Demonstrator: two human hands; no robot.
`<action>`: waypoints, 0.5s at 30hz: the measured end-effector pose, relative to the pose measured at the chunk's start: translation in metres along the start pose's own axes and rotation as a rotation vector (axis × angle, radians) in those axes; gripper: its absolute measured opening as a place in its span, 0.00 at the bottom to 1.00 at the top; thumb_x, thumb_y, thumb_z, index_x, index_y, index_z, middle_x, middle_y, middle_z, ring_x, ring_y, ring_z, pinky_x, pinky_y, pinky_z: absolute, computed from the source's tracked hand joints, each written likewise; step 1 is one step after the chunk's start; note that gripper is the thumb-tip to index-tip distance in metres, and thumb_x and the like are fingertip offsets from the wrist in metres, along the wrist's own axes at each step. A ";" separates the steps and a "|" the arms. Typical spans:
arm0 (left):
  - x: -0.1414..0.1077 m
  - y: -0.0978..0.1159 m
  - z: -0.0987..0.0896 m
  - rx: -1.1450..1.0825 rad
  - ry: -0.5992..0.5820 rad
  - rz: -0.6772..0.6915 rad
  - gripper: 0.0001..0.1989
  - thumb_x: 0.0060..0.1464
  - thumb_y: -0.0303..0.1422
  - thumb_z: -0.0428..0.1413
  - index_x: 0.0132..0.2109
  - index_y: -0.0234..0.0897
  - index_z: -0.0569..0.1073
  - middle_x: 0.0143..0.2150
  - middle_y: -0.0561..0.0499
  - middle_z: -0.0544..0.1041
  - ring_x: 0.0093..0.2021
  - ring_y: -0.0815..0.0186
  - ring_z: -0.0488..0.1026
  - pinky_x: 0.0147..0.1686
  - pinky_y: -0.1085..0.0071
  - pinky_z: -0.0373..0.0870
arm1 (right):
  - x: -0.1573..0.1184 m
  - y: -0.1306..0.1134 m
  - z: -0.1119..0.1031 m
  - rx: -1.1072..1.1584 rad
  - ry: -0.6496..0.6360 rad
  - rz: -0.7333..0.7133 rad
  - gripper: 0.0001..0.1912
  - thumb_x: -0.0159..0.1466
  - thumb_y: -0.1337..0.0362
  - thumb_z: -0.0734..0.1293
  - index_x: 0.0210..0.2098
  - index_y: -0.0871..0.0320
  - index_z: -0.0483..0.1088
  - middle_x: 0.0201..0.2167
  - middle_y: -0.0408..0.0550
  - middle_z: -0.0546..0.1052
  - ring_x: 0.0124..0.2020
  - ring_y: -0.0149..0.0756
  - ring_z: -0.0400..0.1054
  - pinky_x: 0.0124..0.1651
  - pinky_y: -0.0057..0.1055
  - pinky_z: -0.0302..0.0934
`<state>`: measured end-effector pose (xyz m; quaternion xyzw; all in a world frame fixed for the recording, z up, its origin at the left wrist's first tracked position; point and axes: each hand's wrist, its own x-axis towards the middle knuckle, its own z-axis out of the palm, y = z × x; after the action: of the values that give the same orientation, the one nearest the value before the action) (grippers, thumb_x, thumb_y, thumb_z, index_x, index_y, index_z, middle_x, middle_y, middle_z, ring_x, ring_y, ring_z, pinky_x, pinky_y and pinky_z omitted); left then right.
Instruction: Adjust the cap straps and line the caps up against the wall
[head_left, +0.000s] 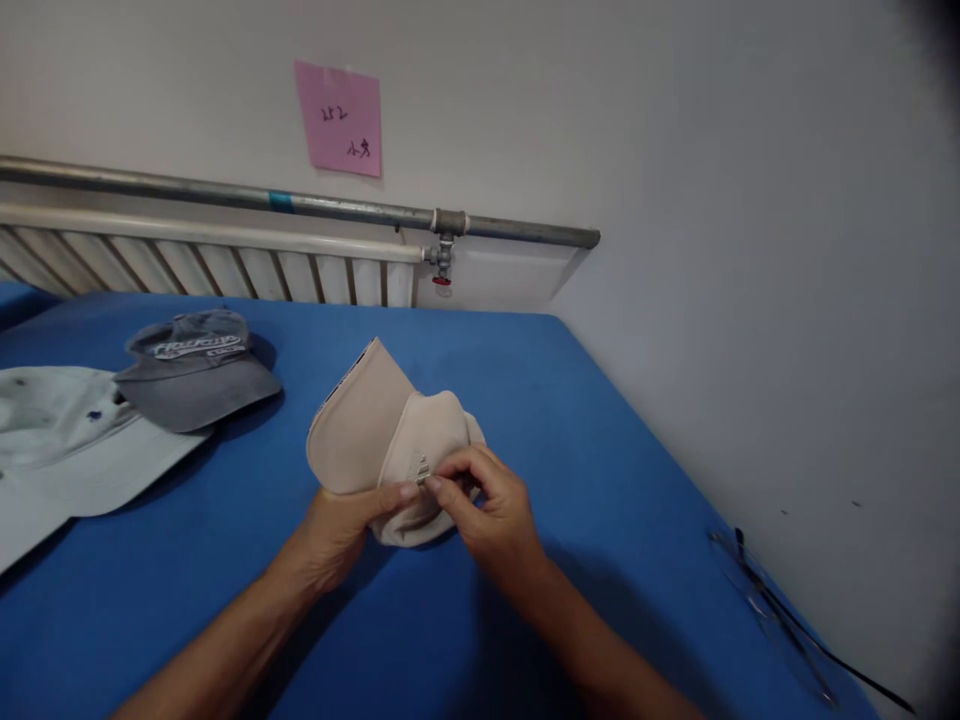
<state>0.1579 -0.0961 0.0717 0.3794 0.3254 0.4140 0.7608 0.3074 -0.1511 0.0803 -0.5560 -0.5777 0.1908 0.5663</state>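
The left hand is closing around the near side of a beige cap, its thumb lying along the fabric beside the small raised logo and its fingers going out of sight underneath. The right hand is partly curled, its thumb and index finger pinching together at the logo's edge; whether they are gripping cloth or a loose bit is too small to tell. The cap is hanging between both hands over the blue table, its brim pointing up and to the left. Further left, a dark gray cap is lying with its brim beside a pale cap. A pair of glasses is resting near the table's right edge, by the wall. Behind the table, a radiator is running under a metal pipe, and a pink note is sticking to the wall above
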 end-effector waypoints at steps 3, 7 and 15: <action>0.001 -0.001 0.001 -0.010 0.039 0.003 0.29 0.35 0.29 0.72 0.49 0.39 0.79 0.42 0.47 0.83 0.44 0.58 0.79 0.45 0.69 0.77 | 0.000 0.000 0.001 0.031 0.001 0.036 0.06 0.58 0.68 0.68 0.25 0.56 0.69 0.24 0.40 0.69 0.25 0.27 0.63 0.28 0.25 0.59; 0.001 -0.001 0.001 -0.032 0.051 -0.006 0.29 0.34 0.27 0.72 0.48 0.39 0.80 0.41 0.48 0.83 0.44 0.59 0.79 0.44 0.69 0.77 | 0.000 -0.001 0.002 0.067 0.003 0.094 0.06 0.57 0.68 0.68 0.24 0.56 0.68 0.24 0.39 0.69 0.24 0.27 0.62 0.27 0.25 0.58; 0.003 0.001 -0.004 -0.066 0.051 -0.141 0.27 0.35 0.27 0.72 0.48 0.36 0.80 0.36 0.48 0.84 0.39 0.59 0.80 0.40 0.71 0.77 | 0.001 -0.002 0.001 0.101 -0.001 0.152 0.05 0.55 0.68 0.67 0.23 0.56 0.69 0.24 0.39 0.70 0.25 0.27 0.62 0.29 0.25 0.59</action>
<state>0.1561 -0.0923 0.0699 0.3195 0.3568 0.3792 0.7917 0.3056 -0.1505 0.0825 -0.5688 -0.5237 0.2624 0.5773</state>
